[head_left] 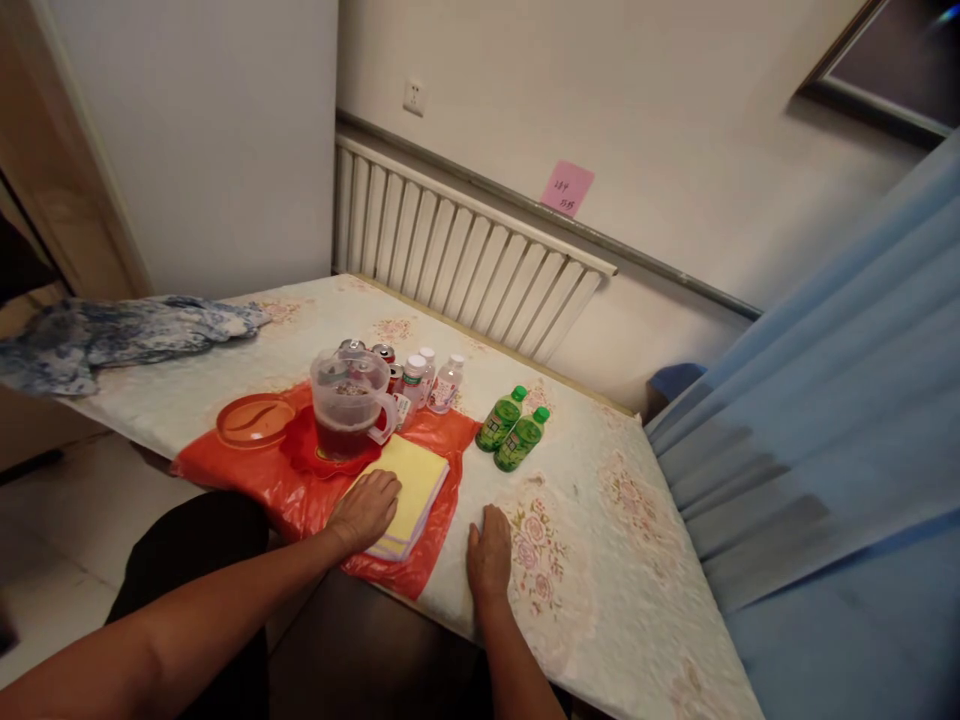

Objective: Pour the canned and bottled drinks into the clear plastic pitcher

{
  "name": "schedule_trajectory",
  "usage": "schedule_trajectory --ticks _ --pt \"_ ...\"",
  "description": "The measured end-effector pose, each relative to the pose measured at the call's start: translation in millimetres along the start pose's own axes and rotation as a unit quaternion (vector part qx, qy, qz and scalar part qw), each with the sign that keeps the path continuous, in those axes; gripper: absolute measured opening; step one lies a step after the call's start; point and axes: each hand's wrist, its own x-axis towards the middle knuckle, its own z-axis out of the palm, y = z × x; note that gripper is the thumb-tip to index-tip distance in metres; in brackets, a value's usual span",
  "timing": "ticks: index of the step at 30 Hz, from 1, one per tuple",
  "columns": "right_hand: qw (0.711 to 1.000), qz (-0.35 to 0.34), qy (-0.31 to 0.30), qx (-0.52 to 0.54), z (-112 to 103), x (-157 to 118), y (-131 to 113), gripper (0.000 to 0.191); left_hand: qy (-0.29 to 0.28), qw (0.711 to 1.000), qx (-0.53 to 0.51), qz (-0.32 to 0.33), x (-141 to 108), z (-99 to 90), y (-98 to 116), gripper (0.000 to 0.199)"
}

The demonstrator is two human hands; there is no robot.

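Observation:
My left hand (367, 512) lies with its fingers flat on a folded yellow cloth (420, 478), holding nothing. Under the cloth spreads an orange-red plastic bag (442, 545). Beyond that hand a clear plastic pitcher (346, 400) with dark liquid stands on a red scalloped plate (300, 455). An orange round lid (255, 420) sits left of it. My right hand (490, 555) rests on the flowered tablecloth (600, 580), thumb apart from the fingers and nothing in it. Nearest beyond it stand two green-capped bottles, a left one (501, 420) and a right one (523, 440).
Behind the pitcher are several drink cans (383, 353) and white-capped bottles (446, 385). A blue-and-white patterned cloth (142, 335) lies at the table's left end. A radiator (457, 250) runs along the far edge, and a blue curtain (832, 380) hangs at the right.

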Motion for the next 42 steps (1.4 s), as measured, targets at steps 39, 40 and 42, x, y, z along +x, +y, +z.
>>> schedule_trajectory --ticks 39,40,42 --pt "0.999 -0.016 -0.004 -0.039 -13 7 -12 0.041 0.021 0.999 -0.035 0.002 -9 6.7 -2 0.020" --pt "0.999 -0.016 -0.002 -0.038 -13 7 -12 0.041 0.022 0.999 -0.036 0.002 -9 7.0 -2 0.020" --pt "0.999 -0.015 0.003 -0.034 -13 7 -13 0.040 0.025 0.999 -0.039 0.002 -10 7.2 -2 0.021"
